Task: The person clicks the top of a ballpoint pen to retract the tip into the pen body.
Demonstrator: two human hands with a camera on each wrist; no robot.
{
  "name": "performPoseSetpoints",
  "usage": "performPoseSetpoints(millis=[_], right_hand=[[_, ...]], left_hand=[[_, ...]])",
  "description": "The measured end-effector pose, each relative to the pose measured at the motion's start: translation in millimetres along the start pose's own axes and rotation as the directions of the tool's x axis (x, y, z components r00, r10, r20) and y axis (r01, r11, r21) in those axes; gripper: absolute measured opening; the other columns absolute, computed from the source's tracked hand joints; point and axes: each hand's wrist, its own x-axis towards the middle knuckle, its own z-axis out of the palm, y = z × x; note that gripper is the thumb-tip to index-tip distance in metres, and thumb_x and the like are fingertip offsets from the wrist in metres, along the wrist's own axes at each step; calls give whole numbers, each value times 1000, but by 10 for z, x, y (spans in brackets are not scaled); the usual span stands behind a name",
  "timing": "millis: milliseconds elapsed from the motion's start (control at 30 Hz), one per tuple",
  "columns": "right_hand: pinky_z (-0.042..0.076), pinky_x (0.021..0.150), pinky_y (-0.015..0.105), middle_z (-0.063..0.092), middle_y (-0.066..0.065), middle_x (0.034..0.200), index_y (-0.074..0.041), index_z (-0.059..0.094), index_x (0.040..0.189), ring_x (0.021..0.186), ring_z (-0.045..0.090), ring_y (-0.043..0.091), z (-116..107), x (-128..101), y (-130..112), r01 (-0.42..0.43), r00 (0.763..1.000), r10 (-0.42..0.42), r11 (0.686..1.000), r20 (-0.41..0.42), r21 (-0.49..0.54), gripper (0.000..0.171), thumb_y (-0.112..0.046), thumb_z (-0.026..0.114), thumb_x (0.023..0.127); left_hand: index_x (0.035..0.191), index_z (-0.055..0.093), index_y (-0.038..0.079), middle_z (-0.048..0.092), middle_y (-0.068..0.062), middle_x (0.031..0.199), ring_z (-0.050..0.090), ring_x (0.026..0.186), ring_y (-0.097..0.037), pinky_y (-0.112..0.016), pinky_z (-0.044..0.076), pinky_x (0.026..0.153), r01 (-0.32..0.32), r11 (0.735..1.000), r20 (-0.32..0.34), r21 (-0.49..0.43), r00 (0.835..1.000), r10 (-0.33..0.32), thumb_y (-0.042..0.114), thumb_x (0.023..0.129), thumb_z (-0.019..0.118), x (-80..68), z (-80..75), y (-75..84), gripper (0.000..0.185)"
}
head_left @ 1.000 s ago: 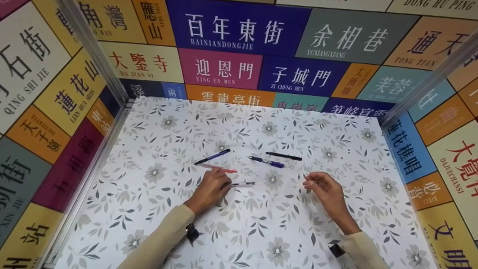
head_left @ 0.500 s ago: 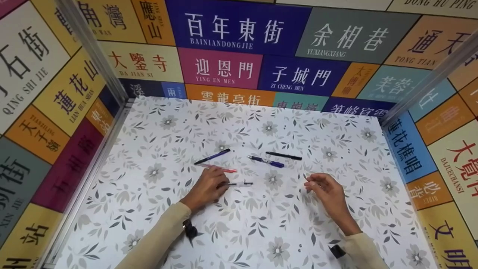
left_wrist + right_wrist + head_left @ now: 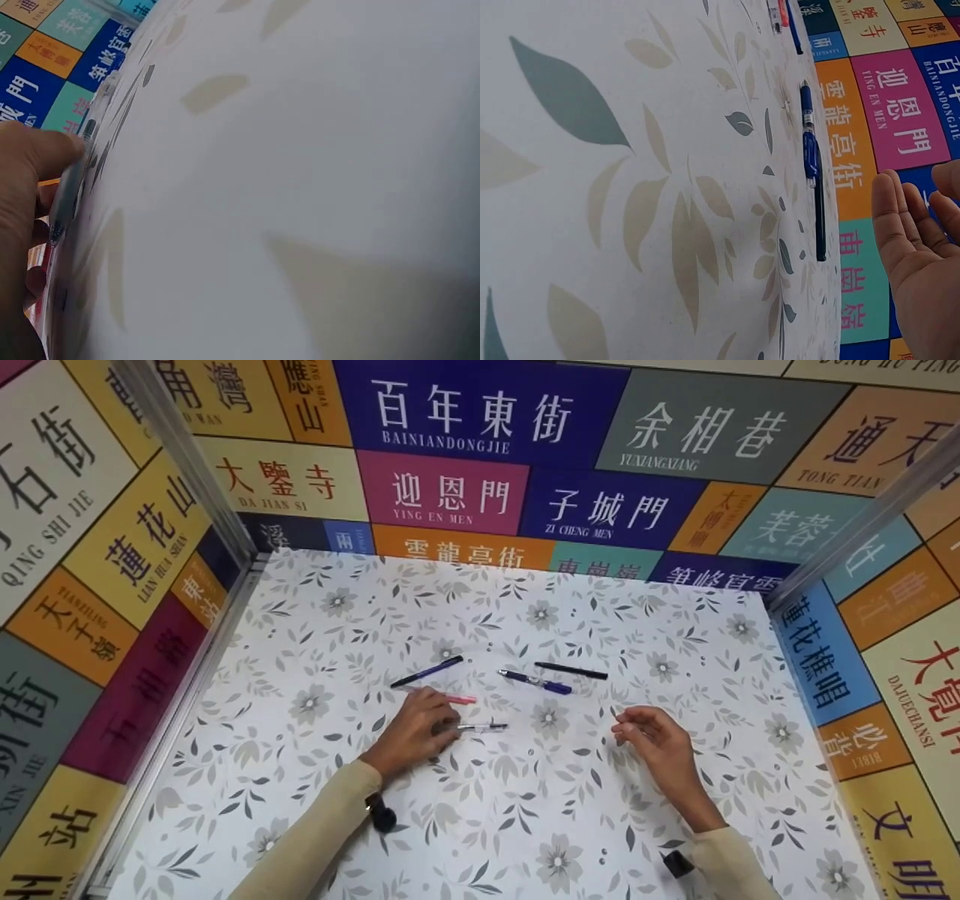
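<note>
The left hand (image 3: 412,731) has the clear pen (image 3: 487,727) pinched, thumb on 1 side and fingers on the other. The pen's far end pokes out to the right of the fingers, and the left wrist view shows the thumb right on the barrel. It's low over the table (image 3: 337,641), but I can't tell if it's actually touching down. There's also a red pen (image 3: 460,700) sticking out by that same hand's fingertips. Part of it is hidden, so no clue if they're touching.

Right hand (image 3: 660,742) is just relaxed, fingers loosely bent, with a gap between thumb and fingers and nothing in its grasp. The 2 hands are well apart, with the clear pen's free end between them.

The other 3 pens lie a bit farther back: a blue-black pen (image 3: 427,671) slanting just beyond the red 1, a blue pen (image 3: 534,682) around the middle, and a black pen (image 3: 571,670) just behind that, angled much the same way.

Table's white with grey flowers and leaves. Light sleeves (image 3: 315,825), a black gadget (image 3: 382,814) at the left wrist, and colourful sign walls (image 3: 442,499) on 3 sides.
</note>
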Motion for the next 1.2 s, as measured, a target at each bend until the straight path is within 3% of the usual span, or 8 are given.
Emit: performPoseSetpoints(millis=[200,467,733,900,1033,1200], right_hand=[[64,85,35,64,41,116,22,61,129,102,78,25,-11,-1,-16,9,1000,-9,1000,9,1,27,14,65,103],[64,85,35,65,39,116,22,60,130,101,78,23,-21,-9,-4,-2,1000,2,1000,6,-30,29,12,67,104],[64,84,34,63,44,115,25,58,130,99,78,26,-14,-20,37,-5,1000,5,1000,9,7,29,14,64,104],[64,84,31,65,43,115,25,58,131,98,79,22,17,-22,49,-51,999,51,998,-10,-23,30,13,66,104],[64,85,31,65,42,118,21,60,131,98,79,22,43,-30,49,-103,994,101,994,-30,-48,30,11,67,104],[64,86,31,64,44,119,18,62,130,98,79,24,78,-39,53,-108,994,107,993,-32,-44,28,11,67,104]], left_hand=[[112,82,9,74,-2,113,62,111,-24,-49,47,104,3,1000,-27,-11,1000,-3,25,103,79,56,-46,75,19],[114,82,7,74,-4,108,63,105,-24,-46,50,96,-33,998,-68,-44,997,30,15,98,83,156,-27,149,18],[113,82,6,76,-5,109,65,107,-25,-45,52,93,-47,999,-34,-22,998,47,18,99,82,306,39,197,18],[113,82,5,76,-6,110,65,108,-26,-46,51,90,-69,997,-7,-18,998,69,19,101,80,411,90,226,19],[115,81,5,75,-7,112,64,110,-26,-47,51,92,-81,997,16,-20,997,81,22,103,78,487,131,254,21],[117,81,4,76,-6,114,64,112,-26,-46,50,92,-105,994,19,-17,994,106,23,103,78,580,181,283,23]])
